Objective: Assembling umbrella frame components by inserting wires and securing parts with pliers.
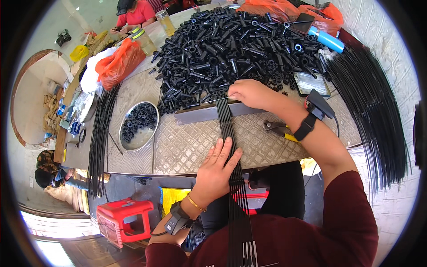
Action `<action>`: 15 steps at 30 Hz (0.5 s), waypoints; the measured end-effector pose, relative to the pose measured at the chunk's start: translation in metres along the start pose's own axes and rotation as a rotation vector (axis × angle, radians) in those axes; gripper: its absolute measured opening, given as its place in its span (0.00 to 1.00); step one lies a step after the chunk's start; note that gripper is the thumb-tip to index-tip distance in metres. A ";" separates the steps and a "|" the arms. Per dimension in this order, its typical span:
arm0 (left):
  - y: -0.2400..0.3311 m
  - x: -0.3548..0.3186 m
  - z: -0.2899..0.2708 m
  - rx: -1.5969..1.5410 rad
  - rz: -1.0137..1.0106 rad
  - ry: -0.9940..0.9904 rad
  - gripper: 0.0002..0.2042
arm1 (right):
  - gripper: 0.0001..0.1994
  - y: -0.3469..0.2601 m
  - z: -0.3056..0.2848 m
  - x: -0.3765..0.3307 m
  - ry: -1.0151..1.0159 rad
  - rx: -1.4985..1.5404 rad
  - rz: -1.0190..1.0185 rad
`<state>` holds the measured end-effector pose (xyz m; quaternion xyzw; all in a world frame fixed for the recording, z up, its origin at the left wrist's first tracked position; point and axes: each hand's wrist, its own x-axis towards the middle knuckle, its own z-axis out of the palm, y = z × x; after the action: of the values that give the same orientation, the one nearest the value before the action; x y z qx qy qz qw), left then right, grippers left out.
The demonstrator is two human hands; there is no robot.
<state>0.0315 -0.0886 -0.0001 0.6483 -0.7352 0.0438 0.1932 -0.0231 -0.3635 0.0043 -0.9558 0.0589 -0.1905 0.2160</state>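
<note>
A row of thin black rods (pixel 225 116) lies side by side, running from the table edge up to a grey metal bar (pixel 195 116). My left hand (pixel 216 168) rests flat over the rods near the table's front edge, fingers stretched out. At the rods' far ends, my right hand (pixel 249 93) is closed in a pinch on a thin, pale wire (pixel 219 100) that lies across them. Just beyond is a large heap of black plastic tubular parts (pixel 222 49). Pliers with yellow handles (pixel 280 130) lie to the right, below my right forearm.
A metal bowl (pixel 151 138) of small black rings stands at left. Long black rods lie in bundles at the left (pixel 102 138) and right (pixel 369 102). Orange bags (pixel 120 66), a blue bottle (pixel 327 40) and a red stool (pixel 124 218) surround the work. Another person (pixel 138 15) sits at the far side.
</note>
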 end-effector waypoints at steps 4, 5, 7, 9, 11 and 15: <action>0.000 0.007 -0.001 -0.021 -0.035 -0.042 0.29 | 0.07 0.012 -0.015 -0.009 0.058 -0.024 0.030; -0.002 0.007 0.002 -0.005 -0.021 -0.028 0.29 | 0.08 0.017 -0.033 -0.017 0.116 -0.116 0.053; 0.000 0.009 -0.003 -0.033 -0.032 -0.021 0.31 | 0.10 0.018 -0.079 -0.031 0.119 -0.234 0.215; -0.003 0.008 -0.001 -0.011 -0.009 0.027 0.38 | 0.11 0.032 -0.129 -0.061 0.023 -0.381 0.412; 0.000 0.007 -0.003 -0.017 -0.005 0.009 0.37 | 0.10 0.060 -0.149 -0.097 -0.083 -0.550 0.508; -0.001 0.005 -0.004 -0.024 -0.008 -0.026 0.35 | 0.07 0.072 -0.140 -0.138 -0.241 -0.595 0.599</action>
<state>0.0334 -0.0922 0.0054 0.6495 -0.7354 0.0259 0.1915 -0.2071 -0.4565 0.0432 -0.9325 0.3603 0.0188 -0.0177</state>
